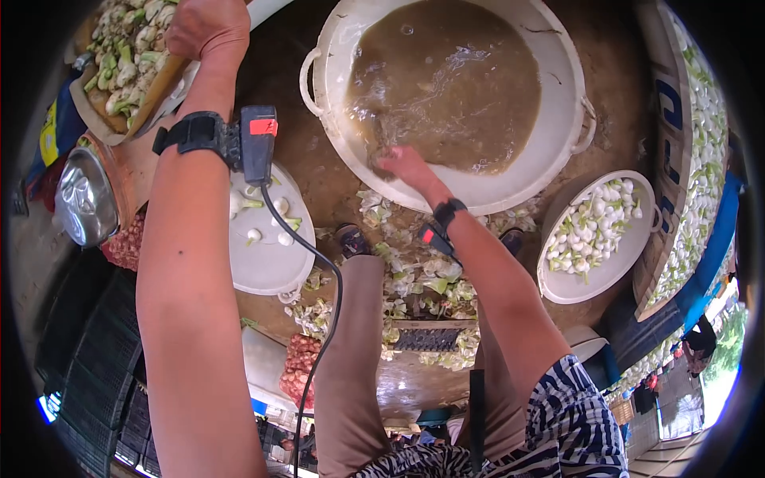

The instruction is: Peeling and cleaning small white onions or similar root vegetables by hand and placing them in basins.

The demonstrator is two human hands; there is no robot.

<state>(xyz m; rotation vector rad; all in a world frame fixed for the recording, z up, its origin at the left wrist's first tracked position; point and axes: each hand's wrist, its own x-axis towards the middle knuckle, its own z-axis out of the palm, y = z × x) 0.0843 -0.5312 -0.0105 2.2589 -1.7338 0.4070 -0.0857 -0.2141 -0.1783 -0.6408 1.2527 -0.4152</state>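
A large pale basin (478, 197) of murky brown water lies before me. My right hand (409, 164) is at the near left edge of that water, blurred; a dark blurred shape shows at its fingertips, and I cannot tell whether it is an object or splashing water. Raised at the upper left, my left hand (209, 27) has its fingers bent and partly cut off by the picture's edge, beside a brown-rimmed container of untrimmed garlic bulbs (128, 66). Something pale and rim-like runs beside that hand; whether it is gripped cannot be told.
Peeled bulbs (591, 224) fill a tilted white basin (568, 294) at right. A white basin (269, 263) with several bulbs sits left, near a metal bowl (88, 197). Peelings (424, 278) litter the floor around my feet. A long container of white bulbs (693, 179) stands far right. Red net sacks (299, 367) are lower left.
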